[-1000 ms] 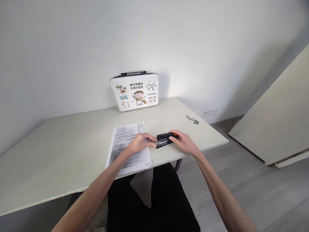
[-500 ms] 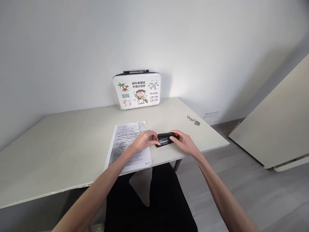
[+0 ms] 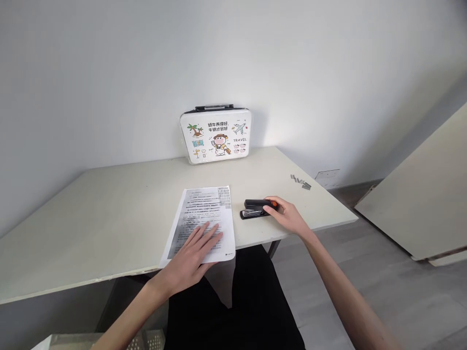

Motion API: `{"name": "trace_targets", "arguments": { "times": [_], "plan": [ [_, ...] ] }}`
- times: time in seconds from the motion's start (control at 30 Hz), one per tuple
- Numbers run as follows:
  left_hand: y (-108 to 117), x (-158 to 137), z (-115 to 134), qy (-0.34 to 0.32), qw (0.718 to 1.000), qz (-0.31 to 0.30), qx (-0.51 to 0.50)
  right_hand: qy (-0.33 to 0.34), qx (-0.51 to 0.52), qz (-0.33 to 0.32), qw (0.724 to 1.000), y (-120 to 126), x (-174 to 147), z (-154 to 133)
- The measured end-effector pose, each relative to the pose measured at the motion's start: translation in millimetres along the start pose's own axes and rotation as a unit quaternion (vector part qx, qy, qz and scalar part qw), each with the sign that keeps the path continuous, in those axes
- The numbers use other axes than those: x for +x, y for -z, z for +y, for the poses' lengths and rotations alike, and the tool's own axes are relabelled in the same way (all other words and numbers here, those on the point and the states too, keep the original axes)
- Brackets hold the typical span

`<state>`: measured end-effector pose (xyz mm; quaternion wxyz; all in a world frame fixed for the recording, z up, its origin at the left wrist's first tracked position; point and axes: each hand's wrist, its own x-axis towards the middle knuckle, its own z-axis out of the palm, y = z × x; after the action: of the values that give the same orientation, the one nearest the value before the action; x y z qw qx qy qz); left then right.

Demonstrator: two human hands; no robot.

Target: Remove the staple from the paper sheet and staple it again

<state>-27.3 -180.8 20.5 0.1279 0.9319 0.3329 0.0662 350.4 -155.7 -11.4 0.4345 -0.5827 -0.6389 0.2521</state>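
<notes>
My left hand [image 3: 195, 255] lies over the lower part of a printed sheet of paper [image 3: 204, 204], its fingers stretched out and spread. The sheet rests near the table's front edge, and I cannot tell whether more sheets lie beneath it. To its right, a black stapler [image 3: 255, 206] with an orange patch at its back end sits on the tabletop, its jaw facing the paper. My right hand [image 3: 286, 212] grips the stapler's rear end, thumb on the near side and fingers over the top. Paper and stapler are a little apart.
Several staple strips [image 3: 301, 182] lie toward the right end of the white table [image 3: 120, 209]. A white case [image 3: 218, 138] with cartoon prints stands against the wall at the back. Below the table's front edge, at lower left, is a perforated light-coloured container [image 3: 155, 340].
My left hand has left the stapler's front and moved down and left onto the paper, its fingers now spread. My right hand still holds the stapler. The view has shifted slightly.
</notes>
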Motion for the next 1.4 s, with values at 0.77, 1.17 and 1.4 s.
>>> {"name": "trace_targets", "arguments": {
  "times": [0.77,1.17,1.4],
  "plan": [
    [-8,36,35,0.002,0.993,0.036,-0.109,-0.014,0.009,-0.047,0.999,9,9,3],
    [-22,151,-15,0.007,0.996,0.007,-0.089,0.018,-0.134,-0.138,0.981,-19,78,-52],
    [-34,146,0,0.008,0.997,0.02,-0.072,0.019,-0.17,-0.2,0.965,-30,74,-57]
  ]
}}
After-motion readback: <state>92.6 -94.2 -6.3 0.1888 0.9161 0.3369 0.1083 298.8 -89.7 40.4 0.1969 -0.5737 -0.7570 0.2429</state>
